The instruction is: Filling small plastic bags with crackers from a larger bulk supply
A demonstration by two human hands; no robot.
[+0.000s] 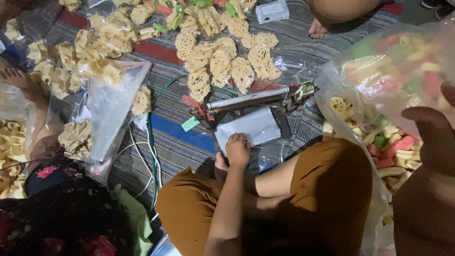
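Clear bag [417, 61] pinched in right grip [433, 128], left grip [238, 149] closed on white pouch [251, 128], sealer [256, 98] beyond.

A striped woven mat [303, 57] in grey, red and blue covers the floor, dimly lit, shadows falling towards the near side.

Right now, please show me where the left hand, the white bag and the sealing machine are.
left hand [238, 148], head view, on the knuckles
white bag [253, 127], head view, on its flat middle
sealing machine [249, 97], head view, on its long bar

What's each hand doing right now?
Left hand: fingers curled on the white bag, true grip cannot be told.
Right hand: closed, holding the clear bag of coloured crackers.
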